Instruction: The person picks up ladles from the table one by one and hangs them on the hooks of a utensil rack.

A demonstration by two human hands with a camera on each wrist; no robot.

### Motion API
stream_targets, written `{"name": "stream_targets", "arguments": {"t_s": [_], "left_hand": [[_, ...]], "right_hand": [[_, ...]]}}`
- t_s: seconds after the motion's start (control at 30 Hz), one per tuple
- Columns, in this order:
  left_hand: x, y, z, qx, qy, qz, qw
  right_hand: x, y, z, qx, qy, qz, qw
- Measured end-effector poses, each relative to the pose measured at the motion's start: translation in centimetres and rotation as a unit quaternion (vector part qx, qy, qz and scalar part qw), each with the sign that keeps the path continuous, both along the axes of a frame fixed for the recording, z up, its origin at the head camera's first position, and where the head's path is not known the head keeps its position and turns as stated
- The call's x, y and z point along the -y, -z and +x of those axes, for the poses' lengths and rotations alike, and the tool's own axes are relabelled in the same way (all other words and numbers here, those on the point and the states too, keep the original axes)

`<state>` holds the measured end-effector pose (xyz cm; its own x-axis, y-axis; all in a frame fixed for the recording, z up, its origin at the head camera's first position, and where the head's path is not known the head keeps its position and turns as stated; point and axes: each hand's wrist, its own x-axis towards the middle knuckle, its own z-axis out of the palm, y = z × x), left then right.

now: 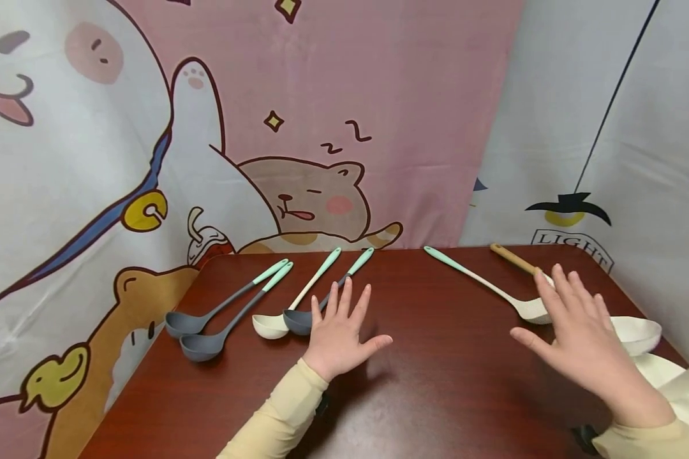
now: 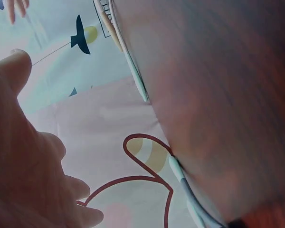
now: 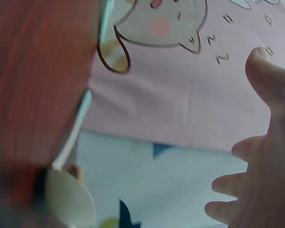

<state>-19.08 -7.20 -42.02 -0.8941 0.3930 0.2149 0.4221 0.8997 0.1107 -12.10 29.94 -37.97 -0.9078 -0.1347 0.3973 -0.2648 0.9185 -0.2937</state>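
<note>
My left hand (image 1: 341, 335) hovers over the table with fingers spread, holding nothing. Its fingertips overlap a grey ladle (image 1: 300, 322) with a mint handle in the head view; a cream ladle (image 1: 270, 326) lies just left of that. My right hand (image 1: 588, 347) is likewise spread and holds nothing. Close by its fingers lies another cream ladle (image 1: 533, 310) with a mint handle tip, also in the right wrist view as a pale ladle (image 3: 69, 197). Behind the right hand show a wooden handle (image 1: 513, 257) and a white bowl-shaped head (image 1: 637, 335), the stretch between them hidden.
Two more grey ladles, one farther back (image 1: 184, 324) and one nearer (image 1: 201, 347), lie at the left of the dark red table (image 1: 436, 395). A large cream round piece (image 1: 663, 373) sits at the right edge. A printed cartoon cloth (image 1: 425, 127) hangs behind.
</note>
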Motion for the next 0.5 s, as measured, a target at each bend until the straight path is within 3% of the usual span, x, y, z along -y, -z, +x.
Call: {"name": "stream_targets", "arguments": {"t_s": [0.3, 0.5], "left_hand": [[0.4, -0.7, -0.3, -0.001, 0.006, 0.002, 1.0000], [0.2, -0.8, -0.5, -0.001, 0.007, 0.016, 0.9999]], "right_hand": [[-3.2, -2.0, 2.7, -0.007, 0.076, -0.033, 0.9966], [-4.2, -2.7, 4.3, -0.104, 0.121, -0.069, 0.9848]]}}
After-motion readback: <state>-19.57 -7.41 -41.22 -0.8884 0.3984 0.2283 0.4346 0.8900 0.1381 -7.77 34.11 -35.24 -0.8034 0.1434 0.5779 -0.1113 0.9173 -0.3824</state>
